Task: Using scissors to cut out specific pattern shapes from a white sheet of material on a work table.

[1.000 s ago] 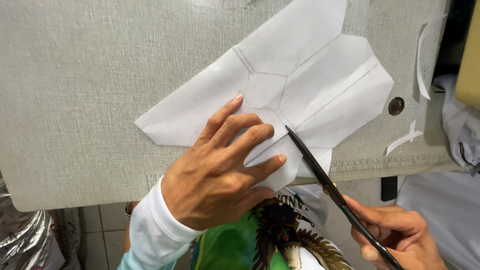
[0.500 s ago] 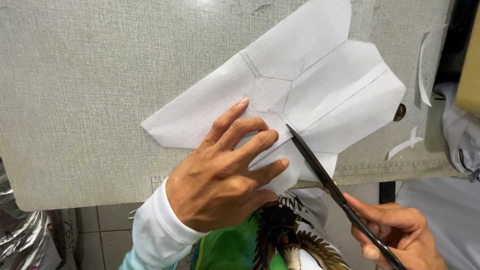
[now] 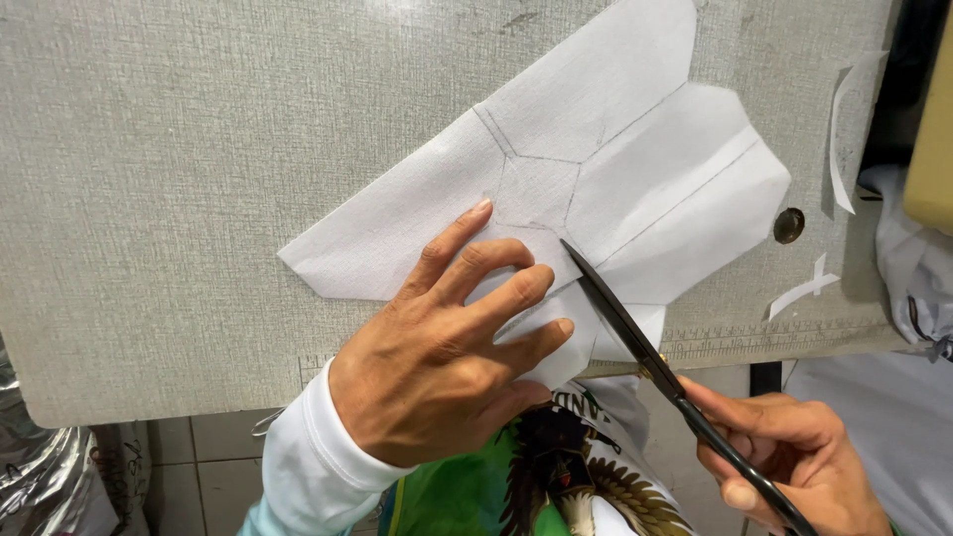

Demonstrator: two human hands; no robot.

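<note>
A grey desk [image 3: 199,179] with a rough woven surface filled most of the view. A small round dark metal button [image 3: 789,225] sat near its right edge. Thin white offcut strips [image 3: 839,139] lay beside the button. Crinkled silver foil material [image 3: 40,476] showed at the lower left, above a pale tiled floor [image 3: 213,462].

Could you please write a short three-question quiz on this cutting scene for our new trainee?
1. True or false: the left hand lies flat on the white fabric piece.
2. What does the right hand hold? A) black scissors B) a pencil C) a ruler
3. What lines are drawn on the fabric piece?

Key
1. True; its fingers are spread on the near edge.
2. A; the black scissors have their blades at the fabric's near edge, on the grey table.
3. Thin pencil lines forming a hexagon with spokes.
</note>
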